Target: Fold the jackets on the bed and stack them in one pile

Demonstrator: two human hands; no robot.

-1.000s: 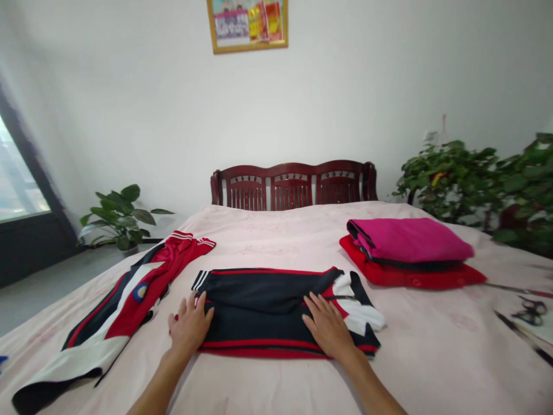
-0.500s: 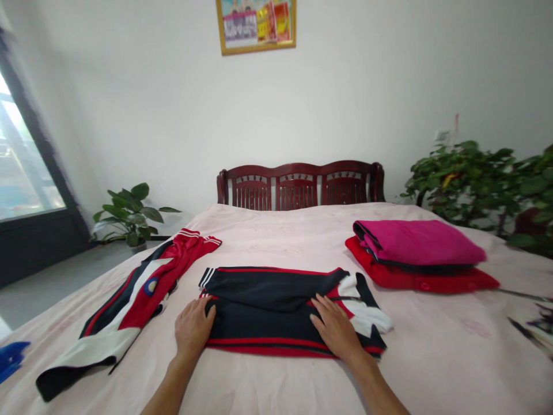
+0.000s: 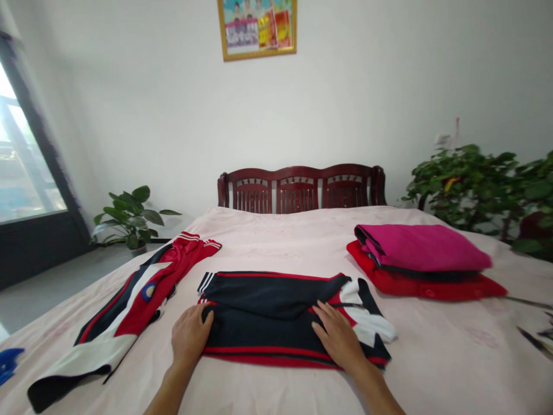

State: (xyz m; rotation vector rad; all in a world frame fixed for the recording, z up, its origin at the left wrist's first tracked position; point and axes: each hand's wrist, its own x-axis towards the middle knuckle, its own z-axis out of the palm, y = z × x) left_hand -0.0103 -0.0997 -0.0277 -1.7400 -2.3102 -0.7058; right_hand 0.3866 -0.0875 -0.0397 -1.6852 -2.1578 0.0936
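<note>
A black track jacket with red and white trim (image 3: 276,320) lies folded on the pale pink bedsheet (image 3: 268,245) in front of me, its striped sleeve cuff at the far left corner. My left hand (image 3: 189,335) rests with its fingers on the jacket's left edge. My right hand (image 3: 337,335) lies flat on its right part, next to a white panel. Neither hand grips anything. To the left lies a red, black and white garment (image 3: 129,305), spread out with a round badge.
A magenta folded garment (image 3: 421,248) sits on a red one (image 3: 425,288) at the right. Dark items lie at the right bed edge (image 3: 536,340), and a blue object (image 3: 8,363) at the left edge. A wooden headboard (image 3: 300,190) and potted plants (image 3: 466,187) stand behind.
My view has levelled and shifted slightly. Both hands stay on the folded jacket, with little movement, and the jacket keeps its shape.
</note>
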